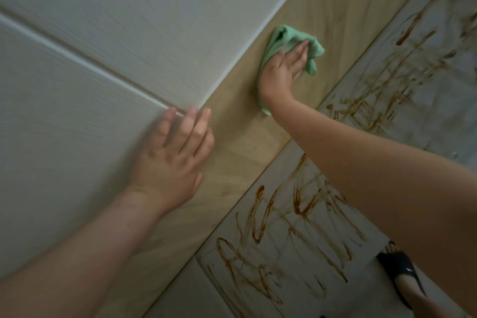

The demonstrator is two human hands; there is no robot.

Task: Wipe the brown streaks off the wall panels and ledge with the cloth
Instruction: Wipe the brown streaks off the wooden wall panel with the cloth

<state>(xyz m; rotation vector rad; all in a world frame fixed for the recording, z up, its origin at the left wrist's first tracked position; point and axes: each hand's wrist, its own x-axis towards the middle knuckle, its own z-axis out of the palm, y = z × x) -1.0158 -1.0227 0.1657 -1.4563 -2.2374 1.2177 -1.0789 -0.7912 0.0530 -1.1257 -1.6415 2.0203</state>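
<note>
The white wood-grain wall panels [103, 46] fill the upper left of the tilted view, with a raised pale seam [77, 64] dividing them. To the lower right lies a pale, marble-patterned surface [426, 124] covered in looping brown streaks [258, 214]. The streaks are thick near the bottom and also run along the far right edge. With the camera tilted and the picture blurred, it is hard to tell whether this is a floor or a lower panel. Between these two areas a light tan wood-grain band [242, 142] crosses diagonally from the bottom centre to the top right, and it looks largely free of streaks where it shows. Two bare forearms reach in from the bottom and the right. The left hand [175, 162] lies flat with straight, slightly spread fingers. Its palm straddles the edge where the white panels meet the tan band, its fingertips reach the seam, and it holds nothing. The right hand [284, 72] is further up the band, with extended fingers pressing down on a crumpled mint-green cloth [281, 33]. The cloth lies on the tan band just beside the white panels' edge and bunches out beyond the fingertips and under the wrist. The fingers are not curled round the cloth. At the lower right corner a glossy black pointed shoe [397, 273] on a foot rests on the streaked surface.
</note>
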